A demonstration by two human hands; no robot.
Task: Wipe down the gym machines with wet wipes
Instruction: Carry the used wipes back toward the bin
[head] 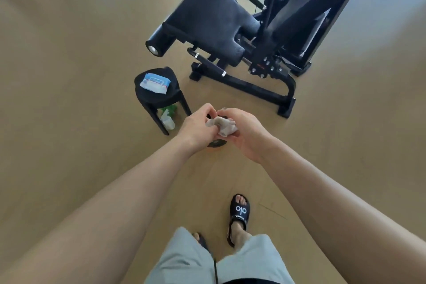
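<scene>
We hold one crumpled wipe (221,127), pinched between left hand (197,126) and right hand (244,132); wipe pack (155,82) on stool (147,95), machine (230,30) beyond.

Open floor (69,76) left and near, black stool (159,97) with wipes pack (155,82) ahead-left, spray bottle (167,117) beneath it, gym machine (230,30) blocking ahead-right, clear gap between stool and machine base (253,90)
</scene>
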